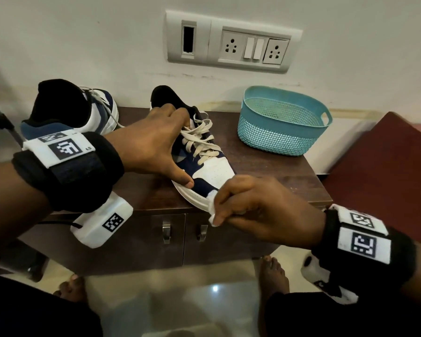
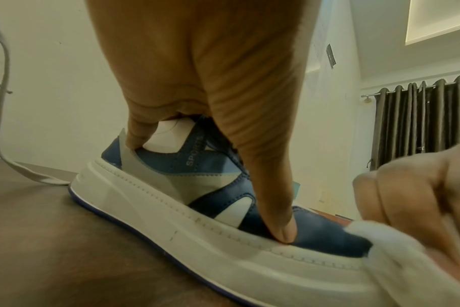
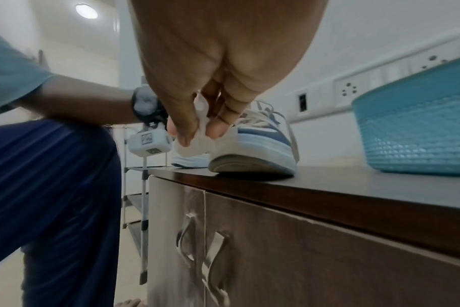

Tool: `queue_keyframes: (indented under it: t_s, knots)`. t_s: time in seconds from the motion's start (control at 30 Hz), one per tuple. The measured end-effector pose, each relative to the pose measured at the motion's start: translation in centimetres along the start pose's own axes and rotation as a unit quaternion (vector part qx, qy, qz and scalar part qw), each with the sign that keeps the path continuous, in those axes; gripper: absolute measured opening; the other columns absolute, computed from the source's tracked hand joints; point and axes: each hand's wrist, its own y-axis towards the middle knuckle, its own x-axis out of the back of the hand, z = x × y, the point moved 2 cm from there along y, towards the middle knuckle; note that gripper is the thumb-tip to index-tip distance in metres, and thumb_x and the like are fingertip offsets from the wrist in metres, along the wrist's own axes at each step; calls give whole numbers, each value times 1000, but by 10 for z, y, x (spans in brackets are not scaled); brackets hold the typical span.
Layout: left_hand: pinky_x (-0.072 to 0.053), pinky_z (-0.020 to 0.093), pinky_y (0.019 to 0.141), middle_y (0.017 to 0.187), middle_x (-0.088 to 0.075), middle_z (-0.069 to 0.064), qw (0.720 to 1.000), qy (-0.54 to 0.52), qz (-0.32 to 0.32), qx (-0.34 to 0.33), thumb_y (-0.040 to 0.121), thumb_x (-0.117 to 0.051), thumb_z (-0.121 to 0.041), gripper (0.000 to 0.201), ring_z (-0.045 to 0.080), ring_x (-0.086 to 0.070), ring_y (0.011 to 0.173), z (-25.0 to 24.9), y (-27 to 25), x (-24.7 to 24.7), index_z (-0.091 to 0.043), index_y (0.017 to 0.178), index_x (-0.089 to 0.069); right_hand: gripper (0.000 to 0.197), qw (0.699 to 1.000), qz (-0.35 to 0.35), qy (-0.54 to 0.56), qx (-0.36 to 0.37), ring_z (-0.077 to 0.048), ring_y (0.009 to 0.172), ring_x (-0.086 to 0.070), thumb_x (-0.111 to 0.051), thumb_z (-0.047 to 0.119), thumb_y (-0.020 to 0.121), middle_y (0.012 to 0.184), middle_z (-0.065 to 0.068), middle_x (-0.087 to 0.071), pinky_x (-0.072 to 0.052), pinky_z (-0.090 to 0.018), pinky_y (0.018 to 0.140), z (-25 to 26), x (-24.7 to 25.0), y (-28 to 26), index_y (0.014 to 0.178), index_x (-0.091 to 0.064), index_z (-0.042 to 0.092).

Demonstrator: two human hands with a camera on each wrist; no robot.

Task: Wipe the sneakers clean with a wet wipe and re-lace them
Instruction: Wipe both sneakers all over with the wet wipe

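Right hand (image 1: 258,210) pinching wipe (image 1: 213,210) against sneaker (image 1: 214,171)

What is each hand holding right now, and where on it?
Left hand grips the near sneaker across its upper, thumb at the sole edge. Right hand pinches a bunched wet wipe against the toe's sole.

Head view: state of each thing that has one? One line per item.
Near sneaker: laced, toe over the cabinet edge, steadied by left hand.
Far sneaker: on cabinet, lace loose.
Wipe: crumpled, pinched by right hand, against the near sneaker's sole edge.
Basket: upright, nothing visible inside.
Cabinet doors: closed.
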Motion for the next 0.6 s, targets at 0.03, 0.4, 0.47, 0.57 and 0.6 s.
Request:
queue_keyframes:
  t_s: [0.03,0.4,0.47,0.57,0.6]
  knots:
    - [-44,39,94,117,-38,-3,1000,-2,-1,-1,48,-89,-67,101,19,-40,113,1,0,0,-23,123,-37,13,999,18,-31,23,-12,101,-63,-72,10,92,108,1,-69,-48,-20,87,1,-3,4,99,-80,16]
    - [-44,36,94,117,-38,-3,1000,-13,-9,-22,49,-88,-67,99,17,-41,109,2,-3,1,-20,121,-40,24,987,-29,-57,-144,-12,83,-69,-80,2,82,92,8,-71,-55,-40,75,-53,39,-21,88,-80,25]
    - [-45,38,94,118,-39,-3,999,-19,-1,-33,48,-89,-66,99,16,-42,110,3,-3,2,-20,122,-41,19,972,-98,-24,-212,-10,84,-70,-82,7,82,88,9,-74,-56,-42,79,-64,45,-20,84,-80,26]
    - [-45,35,94,117,-39,-4,999,-25,12,-46,49,-91,-64,98,14,-42,108,3,-2,4,-21,122,-42,13,951,-151,83,-255,-4,88,-71,-81,8,84,90,10,-76,-56,-27,84,-63,40,-5,90,-81,19]
    - [-44,34,93,117,-39,-4,998,-26,16,-49,49,-91,-63,97,13,-42,108,3,-1,5,-21,122,-42,15,947,-157,116,-256,-2,88,-71,-79,4,85,93,10,-77,-54,-20,83,-59,35,2,95,-81,15]
